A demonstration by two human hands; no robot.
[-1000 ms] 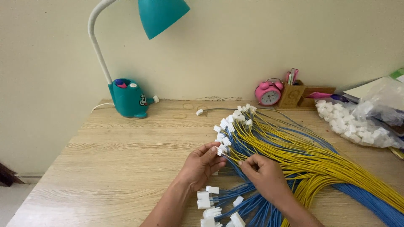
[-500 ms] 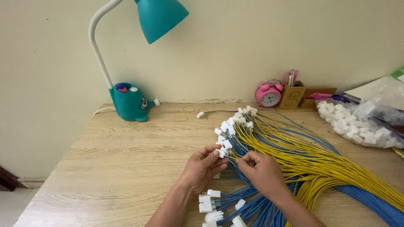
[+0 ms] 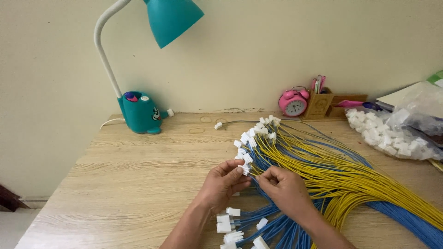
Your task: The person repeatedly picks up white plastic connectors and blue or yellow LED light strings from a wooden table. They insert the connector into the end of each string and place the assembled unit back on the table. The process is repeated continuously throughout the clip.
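Pinching a white connector [image 3: 244, 168], the left hand [image 3: 224, 183] meets the right hand [image 3: 285, 188] (fingers closed on yellow wires [image 3: 350, 177]) above the counter [image 3: 138, 184].

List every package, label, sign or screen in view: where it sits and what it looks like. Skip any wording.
Clear plastic bag: right side of the wooden desk, lumpy, full of small white connector pieces.
Second clear bag: just behind it at the right edge, crumpled, contents dark and unclear.
Pink alarm clock: back of the desk by the wall, round, white dial face.
No signs or screens show.
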